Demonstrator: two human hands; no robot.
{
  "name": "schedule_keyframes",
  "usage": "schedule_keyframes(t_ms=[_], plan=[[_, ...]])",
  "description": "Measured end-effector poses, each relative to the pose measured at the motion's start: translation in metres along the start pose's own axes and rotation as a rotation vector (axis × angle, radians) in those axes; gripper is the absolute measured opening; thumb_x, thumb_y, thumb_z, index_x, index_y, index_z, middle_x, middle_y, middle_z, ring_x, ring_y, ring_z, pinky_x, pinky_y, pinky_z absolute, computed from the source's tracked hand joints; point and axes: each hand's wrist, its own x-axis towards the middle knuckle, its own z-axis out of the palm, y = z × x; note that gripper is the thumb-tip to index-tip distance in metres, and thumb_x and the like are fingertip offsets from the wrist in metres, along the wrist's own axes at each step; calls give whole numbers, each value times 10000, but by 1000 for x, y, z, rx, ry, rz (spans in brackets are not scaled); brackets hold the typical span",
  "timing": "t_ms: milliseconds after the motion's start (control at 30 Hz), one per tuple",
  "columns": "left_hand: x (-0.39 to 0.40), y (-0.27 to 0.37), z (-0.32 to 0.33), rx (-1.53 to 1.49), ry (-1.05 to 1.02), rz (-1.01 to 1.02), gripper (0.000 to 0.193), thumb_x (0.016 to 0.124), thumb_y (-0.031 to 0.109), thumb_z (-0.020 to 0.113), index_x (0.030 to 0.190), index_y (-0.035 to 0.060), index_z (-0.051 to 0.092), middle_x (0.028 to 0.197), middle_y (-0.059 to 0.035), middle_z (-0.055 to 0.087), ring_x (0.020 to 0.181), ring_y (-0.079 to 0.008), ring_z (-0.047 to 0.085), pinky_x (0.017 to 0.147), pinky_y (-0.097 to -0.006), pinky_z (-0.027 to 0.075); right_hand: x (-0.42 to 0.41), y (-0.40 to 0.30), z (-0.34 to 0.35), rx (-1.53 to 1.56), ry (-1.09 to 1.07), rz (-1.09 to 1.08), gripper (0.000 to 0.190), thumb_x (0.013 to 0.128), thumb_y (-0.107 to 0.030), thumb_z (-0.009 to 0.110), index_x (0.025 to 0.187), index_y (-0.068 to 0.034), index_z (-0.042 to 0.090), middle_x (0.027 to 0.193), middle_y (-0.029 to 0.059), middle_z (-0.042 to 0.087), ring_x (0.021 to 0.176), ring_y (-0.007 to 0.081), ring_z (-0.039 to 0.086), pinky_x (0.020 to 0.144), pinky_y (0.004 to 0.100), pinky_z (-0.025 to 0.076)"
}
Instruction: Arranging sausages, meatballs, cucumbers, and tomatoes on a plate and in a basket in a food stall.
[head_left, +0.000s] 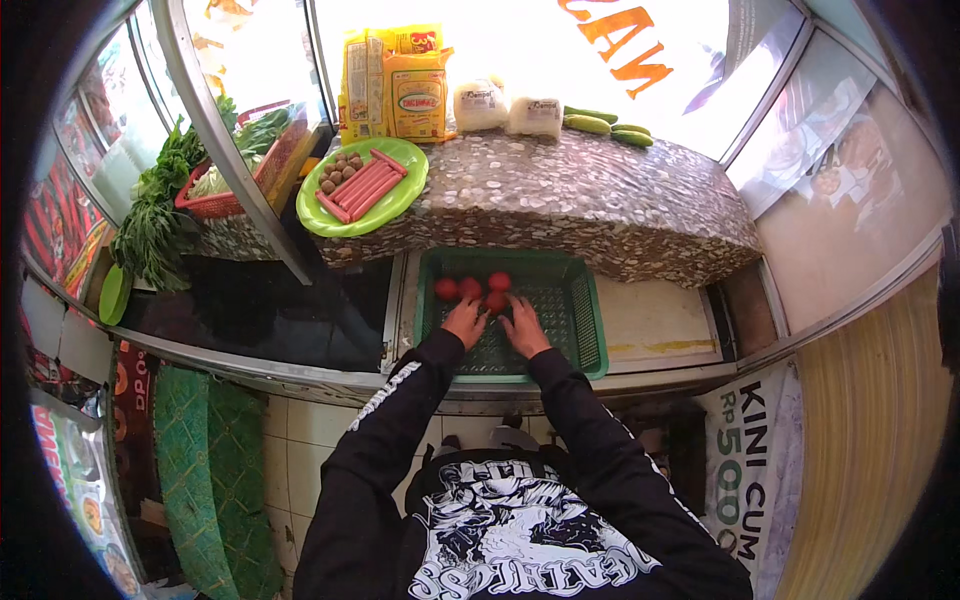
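Several red tomatoes (447, 289) sit together at the far left of a green plastic basket (592, 315). Over the basket, my left hand (466, 324) reaches its fingertips to the nearer tomatoes. My right hand (526, 330) is beside it, fingers spread, with its fingertips close to the right side of the nearest tomato (496, 302). That tomato lies between the two hands; whether the fingertips press on it is hard to tell. Neither hand has closed around anything.
Behind the basket, a pebble-patterned ledge (570, 195) bears a green plate (405, 202) of sausages (364, 189) and meatballs (340, 171), yellow food packs (417, 97), white packages (534, 117) and cucumbers (587, 123). Leafy greens (154, 217) and a red basket (217, 205) stand left, past a metal frame post (217, 142).
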Motion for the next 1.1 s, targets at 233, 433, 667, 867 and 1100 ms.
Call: schedule_keyframes(t_ms=[233, 433, 667, 867, 1100], plan=[[3, -18, 12, -77, -28, -183, 416, 775, 221, 565, 1108, -15, 482, 1121, -242, 476, 1012, -397, 480, 842, -429, 407, 15, 19, 14, 316, -24, 183, 405, 751, -97, 629, 1105, 39, 487, 954, 177, 594, 883, 277, 589, 770, 351, 458], [6, -35, 26, -162, 17, -213, 399, 765, 225, 612, 1076, -11, 531, 1014, -192, 573, 972, -314, 548, 818, -378, 423, 21, 32, 31, 346, -61, 240, 365, 762, -127, 638, 1061, 40, 513, 928, 135, 609, 836, 209, 602, 742, 329, 466], [13, -25, 19, -409, -66, -327, 481, 691, 152, 689, 1090, -46, 508, 1014, -154, 586, 905, -230, 592, 760, -324, 474, 20, 32, 28, 442, -35, 339, 403, 725, -107, 671, 1073, 16, 509, 985, 134, 594, 899, 242, 590, 785, 353, 456], [11, -24, 12, -613, -117, -407, 493, 678, 98, 700, 1103, -53, 501, 1007, -129, 587, 882, -194, 590, 749, -306, 480, 20, 13, 15, 580, 12, 351, 449, 687, -46, 692, 1084, 17, 492, 984, 138, 590, 900, 214, 589, 778, 337, 477], [13, 27, -11, -866, -98, -352, 504, 709, 51, 676, 1154, -61, 465, 1058, -115, 563, 937, -185, 567, 784, -315, 477, 8, -6, -25, 820, 72, 283, 493, 697, -54, 698, 1138, 19, 492, 1056, 116, 572, 960, 172, 558, 834, 287, 453]])
